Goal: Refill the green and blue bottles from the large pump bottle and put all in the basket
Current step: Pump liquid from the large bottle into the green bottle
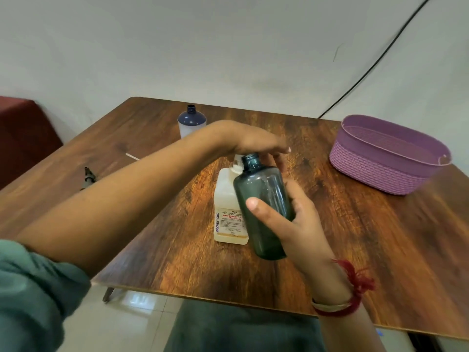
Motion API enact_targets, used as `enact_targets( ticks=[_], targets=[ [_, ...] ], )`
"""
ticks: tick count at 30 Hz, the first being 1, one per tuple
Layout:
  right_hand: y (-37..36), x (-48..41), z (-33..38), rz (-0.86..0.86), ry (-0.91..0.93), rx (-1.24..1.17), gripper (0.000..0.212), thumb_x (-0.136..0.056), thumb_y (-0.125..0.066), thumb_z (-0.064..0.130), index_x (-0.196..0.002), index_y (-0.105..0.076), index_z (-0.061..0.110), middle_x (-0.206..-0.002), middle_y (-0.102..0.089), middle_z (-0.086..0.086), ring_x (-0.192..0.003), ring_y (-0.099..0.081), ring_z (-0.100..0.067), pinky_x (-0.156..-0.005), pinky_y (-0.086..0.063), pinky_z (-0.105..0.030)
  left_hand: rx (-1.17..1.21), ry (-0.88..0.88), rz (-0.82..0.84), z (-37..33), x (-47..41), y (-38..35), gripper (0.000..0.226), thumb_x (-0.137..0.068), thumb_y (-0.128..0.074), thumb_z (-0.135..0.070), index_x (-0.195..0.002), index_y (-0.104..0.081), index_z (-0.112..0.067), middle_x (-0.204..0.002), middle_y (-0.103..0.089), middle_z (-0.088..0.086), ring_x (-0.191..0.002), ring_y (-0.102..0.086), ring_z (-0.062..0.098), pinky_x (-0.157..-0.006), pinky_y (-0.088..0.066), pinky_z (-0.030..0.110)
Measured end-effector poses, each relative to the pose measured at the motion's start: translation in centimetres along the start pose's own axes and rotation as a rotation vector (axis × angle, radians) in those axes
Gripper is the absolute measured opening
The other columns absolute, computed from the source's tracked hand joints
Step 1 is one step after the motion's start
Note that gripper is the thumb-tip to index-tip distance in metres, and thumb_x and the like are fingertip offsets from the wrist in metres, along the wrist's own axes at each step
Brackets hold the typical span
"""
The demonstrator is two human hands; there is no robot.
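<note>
My right hand (289, 219) grips the uncapped dark green bottle (264, 199) and holds it tilted, its open mouth up beside the pump head of the large white pump bottle (228, 212). That pump bottle stands mid-table with a printed label. My left hand (256, 141) lies flat on top of its pump, fingers straight. The blue bottle (191, 123), also uncapped, stands upright at the far side of the table. The purple woven basket (380, 171) sits at the right with nothing visible inside.
A dark spray cap (88, 175) and a thin white tube (132, 156) lie on the wooden table (355, 237) at the left. A black cable (375, 64) runs down the wall behind. A dark red seat (22, 133) stands at far left.
</note>
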State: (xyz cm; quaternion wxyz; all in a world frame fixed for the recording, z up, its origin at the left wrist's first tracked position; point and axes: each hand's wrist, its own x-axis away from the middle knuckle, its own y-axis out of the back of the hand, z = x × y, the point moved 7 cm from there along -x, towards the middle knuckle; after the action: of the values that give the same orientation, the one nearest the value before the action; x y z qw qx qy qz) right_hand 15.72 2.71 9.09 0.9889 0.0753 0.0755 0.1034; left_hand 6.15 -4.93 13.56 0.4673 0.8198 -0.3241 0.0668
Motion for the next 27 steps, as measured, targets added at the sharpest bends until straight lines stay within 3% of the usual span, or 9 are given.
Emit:
enact_targets(
  ticks=[3,6,8,11,13,17,22,25,27],
  targets=[
    [-0.11,0.06,0.00,-0.001,0.002,0.006,0.053,-0.057,-0.071,0.059,-0.102,-0.058,0.034,-0.100,-0.070,0.009,-0.090,-0.070,-0.011,-0.076,-0.059,-0.042,-0.051,0.029,-0.002,-0.08,0.24,0.36,0.052,-0.102,-0.023,-0.045,-0.128,-0.056,-0.015,-0.127,-0.059,0.005,-0.111,-0.056,0.021,-0.078,-0.044,0.024],
    [0.16,-0.11,0.26,-0.011,0.003,0.020,0.053,-0.057,-0.071,0.060,-0.102,-0.058,0.034,-0.099,-0.070,0.009,-0.091,-0.069,-0.011,-0.077,-0.059,-0.043,-0.113,0.040,0.010,-0.39,0.35,0.85,0.056,-0.100,-0.021,-0.050,-0.133,-0.052,-0.017,-0.134,-0.054,0.005,-0.124,-0.048,0.021,-0.095,-0.035,0.031],
    [0.20,0.00,0.22,-0.010,0.007,0.017,0.052,-0.057,-0.071,0.060,-0.102,-0.058,0.036,-0.100,-0.070,0.010,-0.091,-0.069,-0.010,-0.077,-0.059,-0.043,-0.067,-0.002,0.029,-0.37,0.21,0.27,0.053,-0.101,-0.023,-0.048,-0.128,-0.056,-0.017,-0.129,-0.058,0.002,-0.122,-0.053,0.020,-0.102,-0.039,0.036],
    [0.09,0.28,0.07,-0.009,0.006,0.006,0.052,-0.057,-0.071,0.059,-0.101,-0.058,0.036,-0.099,-0.070,0.010,-0.091,-0.069,-0.010,-0.077,-0.059,-0.042,-0.040,-0.007,-0.008,-0.38,0.30,-0.03,0.051,-0.102,-0.022,-0.044,-0.123,-0.059,-0.017,-0.119,-0.061,0.000,-0.109,-0.058,0.018,-0.092,-0.045,0.030],
    [-0.01,0.28,0.19,-0.019,0.007,0.012,0.054,-0.056,-0.071,0.059,-0.102,-0.058,0.033,-0.098,-0.070,0.010,-0.090,-0.069,-0.010,-0.077,-0.059,-0.043,-0.105,0.015,-0.022,-0.51,0.58,0.36,0.053,-0.102,-0.019,-0.045,-0.126,-0.058,-0.017,-0.121,-0.059,0.002,-0.108,-0.054,0.017,-0.080,-0.041,0.023],
    [0.14,-0.03,0.67,-0.029,0.011,0.026,0.052,-0.056,-0.070,0.061,-0.100,-0.058,0.035,-0.097,-0.070,0.011,-0.090,-0.069,-0.010,-0.079,-0.058,-0.045,-0.118,-0.007,-0.018,-0.92,0.88,0.79,0.055,-0.101,-0.020,-0.049,-0.129,-0.055,-0.019,-0.134,-0.054,0.004,-0.125,-0.049,0.020,-0.104,-0.035,0.036],
    [-0.29,0.44,0.29,-0.010,0.020,0.009,0.052,-0.057,-0.070,0.058,-0.101,-0.058,0.034,-0.097,-0.070,0.012,-0.088,-0.069,-0.008,-0.073,-0.058,-0.033,-0.018,-0.035,-0.025,-0.25,0.51,-0.08,0.050,-0.102,-0.024,-0.044,-0.121,-0.061,-0.016,-0.123,-0.061,0.003,-0.116,-0.058,0.022,-0.104,-0.042,0.041],
    [-0.18,0.44,0.36,-0.017,0.011,0.012,0.051,-0.057,-0.070,0.059,-0.101,-0.059,0.034,-0.098,-0.070,0.010,-0.089,-0.069,-0.009,-0.076,-0.059,-0.038,-0.086,0.010,-0.010,-0.53,0.87,0.17,0.054,-0.101,-0.020,-0.047,-0.126,-0.057,-0.018,-0.126,-0.058,0.003,-0.116,-0.053,0.020,-0.096,-0.041,0.033],
    [0.08,0.20,0.60,-0.027,0.018,0.026,0.052,-0.057,-0.070,0.060,-0.099,-0.059,0.033,-0.096,-0.070,0.012,-0.087,-0.069,-0.007,-0.076,-0.059,-0.037,-0.115,0.013,-0.018,-0.64,0.94,0.57,0.056,-0.101,-0.018,-0.049,-0.130,-0.055,-0.018,-0.130,-0.056,0.003,-0.120,-0.049,0.018,-0.102,-0.034,0.035]
  ],
)
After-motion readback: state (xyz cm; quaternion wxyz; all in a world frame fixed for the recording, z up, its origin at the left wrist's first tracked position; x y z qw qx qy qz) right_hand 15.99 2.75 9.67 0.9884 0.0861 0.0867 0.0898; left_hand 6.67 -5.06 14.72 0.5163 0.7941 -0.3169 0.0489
